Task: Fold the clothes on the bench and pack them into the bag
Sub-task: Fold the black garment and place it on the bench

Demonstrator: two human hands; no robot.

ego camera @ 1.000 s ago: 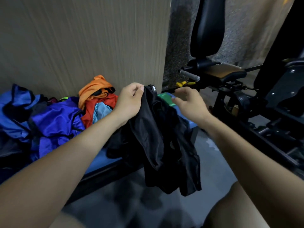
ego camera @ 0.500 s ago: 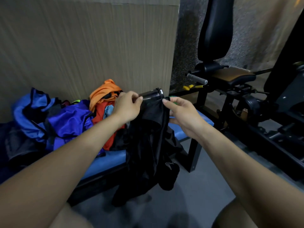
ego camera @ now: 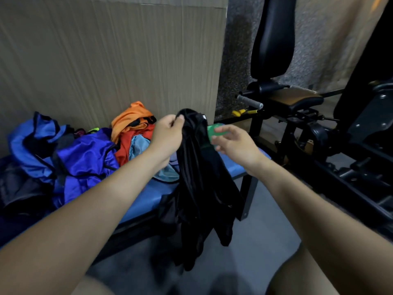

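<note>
Small unreadable white tag [ego camera: 204, 117] on black garment [ego camera: 202, 184]

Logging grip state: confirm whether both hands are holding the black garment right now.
No: only the left hand pinches the black garment at its top, while the right hand hovers open beside it.

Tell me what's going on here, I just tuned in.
A person is sorting clothes at a blue padded bench. The left hand pinches the top of a black garment that hangs down off the bench edge, not yet folded. The right hand is beside it, fingers loosely apart, holding nothing. A heap of blue, orange and red clothes waits on the bench.
</note>
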